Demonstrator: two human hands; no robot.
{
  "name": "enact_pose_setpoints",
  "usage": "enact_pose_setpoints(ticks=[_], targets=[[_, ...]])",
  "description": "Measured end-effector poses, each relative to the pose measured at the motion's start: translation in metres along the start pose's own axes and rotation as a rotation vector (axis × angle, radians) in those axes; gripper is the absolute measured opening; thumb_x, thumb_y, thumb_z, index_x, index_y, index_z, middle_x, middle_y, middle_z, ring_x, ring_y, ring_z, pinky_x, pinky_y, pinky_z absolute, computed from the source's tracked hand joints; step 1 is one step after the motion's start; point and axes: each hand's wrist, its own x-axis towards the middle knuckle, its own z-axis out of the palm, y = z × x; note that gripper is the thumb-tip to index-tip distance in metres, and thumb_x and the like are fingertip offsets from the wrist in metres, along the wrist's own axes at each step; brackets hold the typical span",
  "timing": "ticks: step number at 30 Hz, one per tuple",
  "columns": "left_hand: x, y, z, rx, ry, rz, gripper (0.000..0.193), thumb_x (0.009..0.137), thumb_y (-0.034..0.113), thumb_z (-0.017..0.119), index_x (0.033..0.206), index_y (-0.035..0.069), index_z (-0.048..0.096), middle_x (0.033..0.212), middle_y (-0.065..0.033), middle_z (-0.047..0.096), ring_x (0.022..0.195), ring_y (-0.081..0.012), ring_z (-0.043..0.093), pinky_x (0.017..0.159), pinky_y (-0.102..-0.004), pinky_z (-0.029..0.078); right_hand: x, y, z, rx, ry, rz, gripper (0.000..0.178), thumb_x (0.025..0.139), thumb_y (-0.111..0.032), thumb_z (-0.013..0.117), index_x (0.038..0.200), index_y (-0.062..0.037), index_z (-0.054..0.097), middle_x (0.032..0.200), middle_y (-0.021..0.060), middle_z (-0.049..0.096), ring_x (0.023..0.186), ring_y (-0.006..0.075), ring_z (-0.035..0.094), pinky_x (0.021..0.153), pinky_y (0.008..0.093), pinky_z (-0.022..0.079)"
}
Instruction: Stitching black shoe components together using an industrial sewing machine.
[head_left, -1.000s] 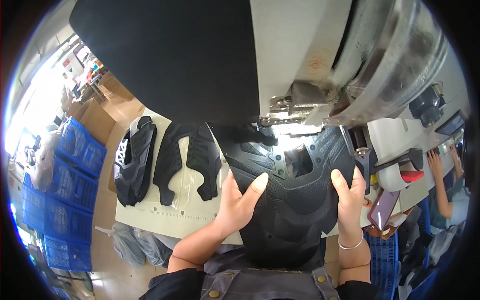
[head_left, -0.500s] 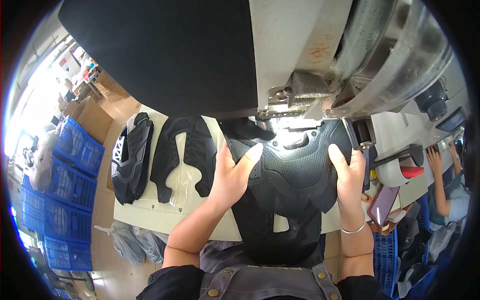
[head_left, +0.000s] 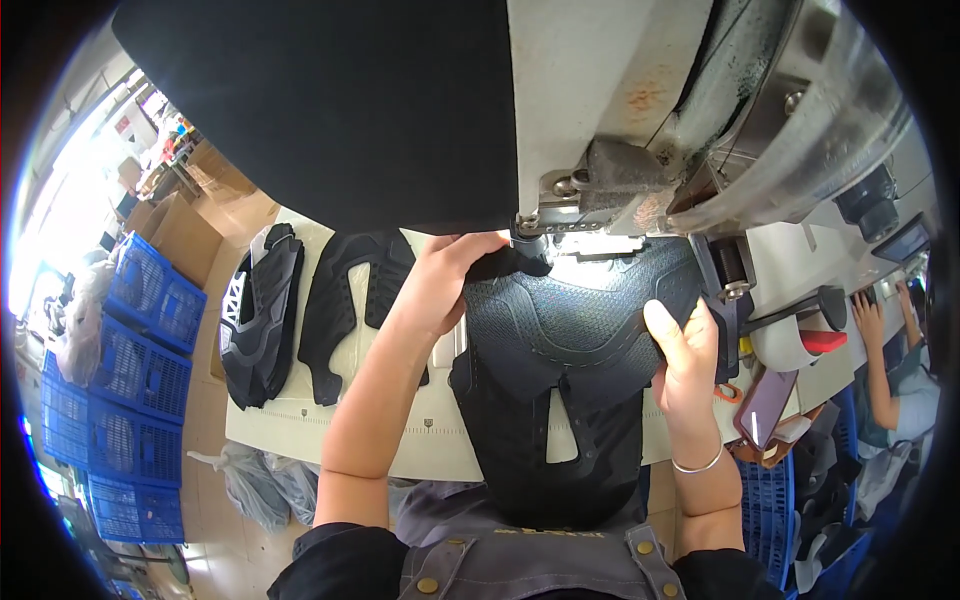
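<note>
A black textured shoe upper (head_left: 590, 310) lies under the lit needle area of a sewing machine (head_left: 600, 190). My left hand (head_left: 435, 285) is closed at its far left edge, by a dark flap (head_left: 510, 262) close to the presser foot; its fingertips are partly hidden. On the right edge my right hand (head_left: 685, 355) grips the upper, thumb on top and fingers curled at the side. A second black upper part (head_left: 605, 470) hangs below it over the table's near edge, toward my lap. The stitching point itself is washed out by glare.
Left on the table (head_left: 300, 425) are another cut upper (head_left: 330, 330) and a stack of uppers (head_left: 262, 320). A phone (head_left: 765, 410) and orange-handled scissors (head_left: 728, 393) lie right. Blue crates (head_left: 140, 385) stand left; a co-worker's arm (head_left: 875, 350) shows far right.
My left hand has moved up and away from me, from the upper's left side to the flap by the presser foot. The upper has turned and shifted; my right hand has slid slightly nearer me.
</note>
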Motion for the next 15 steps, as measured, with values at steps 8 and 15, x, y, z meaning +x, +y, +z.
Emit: enact_pose_setpoints(ticks=[8, 15], targets=[[-0.033, -0.027, 0.004, -0.137, 0.027, 0.145, 0.033, 0.088, 0.018, 0.044, 0.116, -0.001, 0.046, 0.097, -0.0071, 0.058, 0.082, -0.0113, 0.059, 0.067, -0.0202, 0.047, -0.008, 0.003, -0.008, -0.003, -0.063, 0.123, 0.019, 0.083, -0.006, 0.053, 0.099, 0.0024, 0.051, 0.088, 0.0098, 0.061, 0.059, 0.0085, 0.058, 0.047, 0.0176, 0.046], [-0.075, -0.103, -0.020, -0.051, -0.142, -0.042, 0.054, 0.086, 0.031, 0.046, 0.125, -0.002, 0.031, 0.095, -0.0090, 0.057, 0.075, -0.0185, 0.057, 0.052, -0.0274, 0.047, -0.023, 0.002, 0.003, 0.009, -0.062, 0.164, 0.016, 0.082, -0.007, 0.055, 0.095, 0.0006, 0.053, 0.079, 0.0066, 0.060, 0.049, 0.0061, 0.052, 0.035, 0.0166, 0.039]])
